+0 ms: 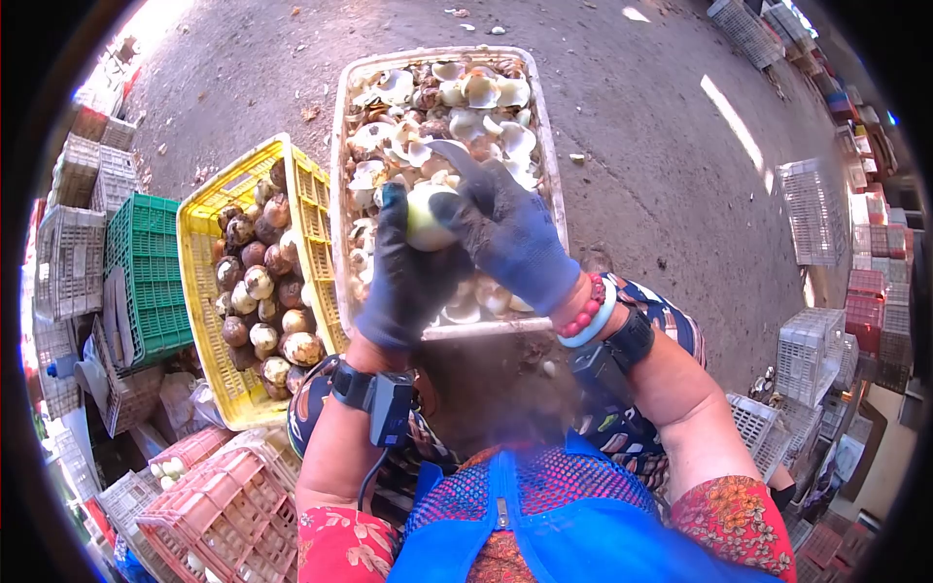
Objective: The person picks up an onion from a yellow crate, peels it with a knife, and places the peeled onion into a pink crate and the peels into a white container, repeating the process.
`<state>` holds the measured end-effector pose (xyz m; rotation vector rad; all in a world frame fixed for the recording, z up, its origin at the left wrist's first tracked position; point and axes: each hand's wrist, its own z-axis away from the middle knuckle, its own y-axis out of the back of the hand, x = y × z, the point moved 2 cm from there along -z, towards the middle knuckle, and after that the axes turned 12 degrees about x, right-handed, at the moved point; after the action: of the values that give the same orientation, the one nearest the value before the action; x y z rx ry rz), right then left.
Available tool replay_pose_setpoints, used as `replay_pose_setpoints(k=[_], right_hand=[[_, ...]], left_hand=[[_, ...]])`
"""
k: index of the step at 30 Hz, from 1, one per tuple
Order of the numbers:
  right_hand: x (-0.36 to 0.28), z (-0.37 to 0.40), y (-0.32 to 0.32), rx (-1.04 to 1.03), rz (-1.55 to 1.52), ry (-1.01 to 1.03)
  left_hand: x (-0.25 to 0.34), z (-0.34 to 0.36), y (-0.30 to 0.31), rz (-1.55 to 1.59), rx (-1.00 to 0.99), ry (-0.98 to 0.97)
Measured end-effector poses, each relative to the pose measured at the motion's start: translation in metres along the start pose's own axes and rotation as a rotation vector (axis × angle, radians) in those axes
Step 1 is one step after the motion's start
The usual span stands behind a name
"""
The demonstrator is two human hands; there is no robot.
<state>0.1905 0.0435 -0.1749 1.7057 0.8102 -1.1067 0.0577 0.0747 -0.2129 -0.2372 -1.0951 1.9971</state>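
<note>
My left hand [403, 277], in a dark blue glove, holds a round pale peeled fruit [428, 219] over a white crate. My right hand [515, 243], also gloved in blue, grips a curved knife [452, 155] whose blade rises just above the fruit, with the thumb resting against the fruit. The white crate [342, 136] below is filled with pale shells and peelings. A yellow crate [199, 262] to the left holds several brown unpeeled fruits.
Green crate [146, 262] and stacked white crates [73, 243] stand at the left. Pink crates [228, 505] sit at lower left. More white crates [812, 209] and red ones [870, 291] line the right. The ground [641, 175] is grey concrete.
</note>
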Motion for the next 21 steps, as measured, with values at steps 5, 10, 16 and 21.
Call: replay_pose_setpoints(k=[5,10,16,21], right_hand=[[0.023,-0.01,0.004,0.128,-0.193,-0.246],[0.009,-0.011,0.007,0.101,-0.392,-0.209],[0.014,-0.004,-0.001,0.082,-0.261,-0.042],[0.027,-0.017,0.018,0.171,-0.034,-0.326]], left_hand=[[0.006,0.011,-0.003,-0.094,-0.017,0.011],[0.011,0.012,-0.008,-0.167,0.113,-0.107],[0.002,0.004,0.004,-0.222,0.027,-0.127],[0.014,0.008,-0.004,-0.155,0.113,-0.136]])
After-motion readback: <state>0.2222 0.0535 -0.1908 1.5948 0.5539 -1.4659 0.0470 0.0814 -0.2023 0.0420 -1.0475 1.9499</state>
